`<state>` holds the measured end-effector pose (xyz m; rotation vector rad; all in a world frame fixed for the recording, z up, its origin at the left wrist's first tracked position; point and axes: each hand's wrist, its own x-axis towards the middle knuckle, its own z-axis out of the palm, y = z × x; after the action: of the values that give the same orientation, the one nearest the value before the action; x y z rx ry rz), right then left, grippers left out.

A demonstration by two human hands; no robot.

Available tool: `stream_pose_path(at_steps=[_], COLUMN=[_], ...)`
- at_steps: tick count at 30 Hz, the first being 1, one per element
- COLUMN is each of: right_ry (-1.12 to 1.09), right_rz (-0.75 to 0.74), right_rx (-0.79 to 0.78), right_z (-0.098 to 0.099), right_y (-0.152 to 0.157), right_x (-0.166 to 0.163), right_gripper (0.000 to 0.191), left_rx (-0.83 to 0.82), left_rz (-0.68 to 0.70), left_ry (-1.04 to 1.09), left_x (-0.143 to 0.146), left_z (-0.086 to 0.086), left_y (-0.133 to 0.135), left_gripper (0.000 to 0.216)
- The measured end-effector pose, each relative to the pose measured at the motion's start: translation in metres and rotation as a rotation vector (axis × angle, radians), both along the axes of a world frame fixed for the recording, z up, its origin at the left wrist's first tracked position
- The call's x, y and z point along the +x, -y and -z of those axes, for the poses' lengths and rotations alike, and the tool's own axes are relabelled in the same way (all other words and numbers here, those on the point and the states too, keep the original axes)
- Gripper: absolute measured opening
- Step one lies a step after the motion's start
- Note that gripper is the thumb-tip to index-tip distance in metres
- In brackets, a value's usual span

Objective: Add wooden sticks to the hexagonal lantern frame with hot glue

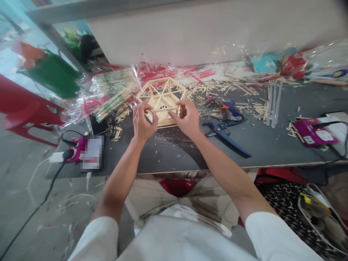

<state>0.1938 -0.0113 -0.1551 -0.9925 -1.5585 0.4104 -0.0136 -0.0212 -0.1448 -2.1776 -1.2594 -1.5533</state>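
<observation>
A frame model built of thin wooden sticks stands on the dark table in front of me. My left hand is closed in a pinch on one end of a short wooden stick at the model's near side. My right hand pinches the other end of the same stick, fingers curled. Both hands hold it level against the near edge of the model.
Blue cutters and a blue glue gun lie right of my hands. Clear glue sticks, stick offcuts, bundled sticks in plastic, a purple box and a power strip crowd the table. Red chair at left.
</observation>
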Motion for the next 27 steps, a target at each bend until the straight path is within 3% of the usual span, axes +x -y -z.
stream_pose_path(at_steps=[9,17,23,27], right_ry=[-0.017,-0.022,-0.042,-0.040], right_rz=[0.018,0.003,-0.067,-0.084], right_rx=[0.012,-0.005,0.001,-0.028], right_z=[0.0016,-0.0012,-0.0003,0.0015], right_y=[0.0032,0.0051,0.0046,0.0030], right_x=[-0.0041,-0.0011,0.0019,0.0051], right_gripper=[0.023,0.015,0.018,0.039], left_rx=[-0.054,-0.094,-0.077,-0.045], left_rz=[-0.008,-0.023,-0.024,-0.010], left_ry=[-0.007,0.011,0.019,0.107], left_x=[0.0005,-0.0007,-0.0013,-0.0032], left_z=[-0.0029,-0.0029,-0.0011,0.0023], left_y=[0.0052,0.0085,0.0070,0.0051], left_gripper=[0.044,0.056,0.045,0.043])
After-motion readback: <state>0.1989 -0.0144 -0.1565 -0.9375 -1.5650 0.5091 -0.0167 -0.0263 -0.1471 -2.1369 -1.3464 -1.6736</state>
